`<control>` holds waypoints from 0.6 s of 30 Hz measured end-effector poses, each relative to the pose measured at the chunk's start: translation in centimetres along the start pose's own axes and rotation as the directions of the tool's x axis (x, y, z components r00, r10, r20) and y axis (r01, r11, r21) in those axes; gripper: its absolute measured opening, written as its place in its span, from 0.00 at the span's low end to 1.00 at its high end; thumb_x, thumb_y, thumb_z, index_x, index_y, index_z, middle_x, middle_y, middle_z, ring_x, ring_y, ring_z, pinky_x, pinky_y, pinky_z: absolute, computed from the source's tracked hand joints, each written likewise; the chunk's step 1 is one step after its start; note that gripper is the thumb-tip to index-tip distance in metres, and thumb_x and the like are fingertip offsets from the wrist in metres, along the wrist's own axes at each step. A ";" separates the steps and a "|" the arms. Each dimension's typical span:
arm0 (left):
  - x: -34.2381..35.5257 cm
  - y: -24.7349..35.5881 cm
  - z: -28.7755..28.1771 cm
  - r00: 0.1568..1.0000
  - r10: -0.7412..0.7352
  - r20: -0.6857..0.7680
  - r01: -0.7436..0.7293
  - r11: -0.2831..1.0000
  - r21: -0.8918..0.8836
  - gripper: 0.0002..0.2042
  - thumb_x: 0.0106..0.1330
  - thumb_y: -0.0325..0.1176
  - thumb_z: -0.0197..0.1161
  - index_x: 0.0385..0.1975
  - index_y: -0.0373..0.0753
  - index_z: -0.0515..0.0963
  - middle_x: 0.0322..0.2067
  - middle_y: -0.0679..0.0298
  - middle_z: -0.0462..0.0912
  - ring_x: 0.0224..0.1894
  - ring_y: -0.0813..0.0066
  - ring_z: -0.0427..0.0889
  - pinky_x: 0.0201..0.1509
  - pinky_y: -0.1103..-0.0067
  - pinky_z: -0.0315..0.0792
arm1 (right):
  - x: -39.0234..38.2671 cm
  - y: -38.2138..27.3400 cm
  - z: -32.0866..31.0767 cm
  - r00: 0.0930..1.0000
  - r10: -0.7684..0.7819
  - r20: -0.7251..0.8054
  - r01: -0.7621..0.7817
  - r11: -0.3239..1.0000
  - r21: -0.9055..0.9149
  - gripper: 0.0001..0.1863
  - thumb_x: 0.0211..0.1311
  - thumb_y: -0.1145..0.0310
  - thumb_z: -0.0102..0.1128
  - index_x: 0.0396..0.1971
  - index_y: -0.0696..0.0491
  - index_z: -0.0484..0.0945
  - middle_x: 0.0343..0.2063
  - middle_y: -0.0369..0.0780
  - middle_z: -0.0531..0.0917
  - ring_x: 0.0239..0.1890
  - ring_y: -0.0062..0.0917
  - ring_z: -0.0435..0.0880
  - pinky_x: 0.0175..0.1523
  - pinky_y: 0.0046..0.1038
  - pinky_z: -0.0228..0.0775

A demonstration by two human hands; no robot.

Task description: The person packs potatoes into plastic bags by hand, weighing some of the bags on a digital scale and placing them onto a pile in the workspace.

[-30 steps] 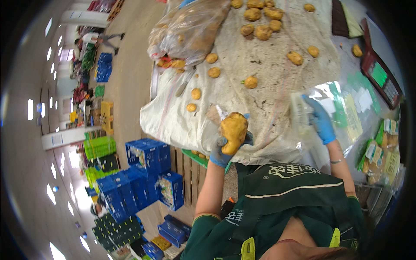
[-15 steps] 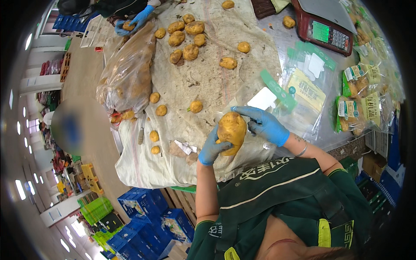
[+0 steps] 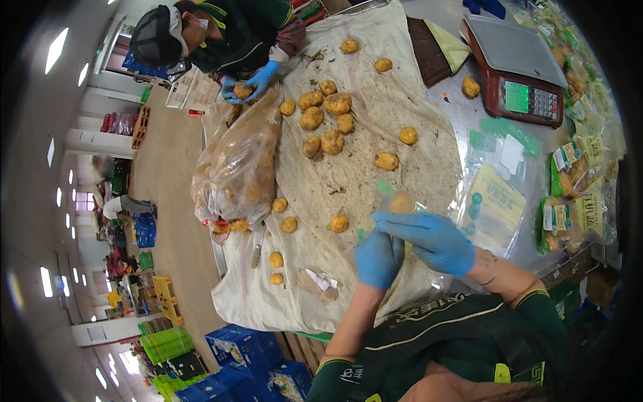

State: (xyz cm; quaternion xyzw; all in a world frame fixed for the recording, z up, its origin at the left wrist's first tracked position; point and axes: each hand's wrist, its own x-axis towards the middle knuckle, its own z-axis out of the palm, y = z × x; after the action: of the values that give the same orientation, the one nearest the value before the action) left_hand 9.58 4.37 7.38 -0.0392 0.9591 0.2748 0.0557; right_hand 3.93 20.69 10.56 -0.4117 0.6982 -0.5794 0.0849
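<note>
My left hand (image 3: pixel 376 258) and my right hand (image 3: pixel 435 242), both in blue gloves, are pressed close together above the cloth's near right part. Just beyond the right fingertips is a motion-blurred potato (image 3: pixel 402 202). Around it shows a clear plastic bag with green parts (image 3: pixel 385 186), gathered at my hands. My right fingers lie long across the left ones and hide much of the grip; whether the potato sits inside the bag is not clear. A potato (image 3: pixel 339 223) lies left of my hands, another (image 3: pixel 386 161) beyond them.
A dirty white cloth (image 3: pixel 375 87) bears several potatoes and a large bag of potatoes (image 3: pixel 238 167). A knife (image 3: pixel 256 256) lies near the left edge. On the right are a red scale (image 3: pixel 522 100), flat packaging bags (image 3: pixel 495 194) and filled bags (image 3: pixel 562 224). A co-worker's gloved hands (image 3: pixel 251 87) hold a potato.
The large potato has gone from between my cupped hands; my hands have closed together around the bag, which lay beside my right hand. The head view has shifted, showing more of the co-worker.
</note>
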 end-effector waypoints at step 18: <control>38.8 -10.6 1.4 0.998 -0.059 0.000 0.052 0.889 0.455 0.36 0.53 0.37 0.69 0.64 0.44 0.62 0.59 0.46 0.68 0.59 0.49 0.69 0.62 0.65 0.68 | -5.5 5.8 -3.1 0.520 0.646 -0.559 -0.445 0.764 0.467 0.19 0.48 0.84 0.56 0.43 0.54 0.77 0.39 0.37 0.72 0.42 0.23 0.71 0.48 0.22 0.65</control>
State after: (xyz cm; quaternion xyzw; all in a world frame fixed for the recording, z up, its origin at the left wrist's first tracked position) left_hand -27.58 -5.57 -4.34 -0.0506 0.9948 0.0414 0.0776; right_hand 2.88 26.57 4.45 0.0944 0.6860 -0.7197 0.0506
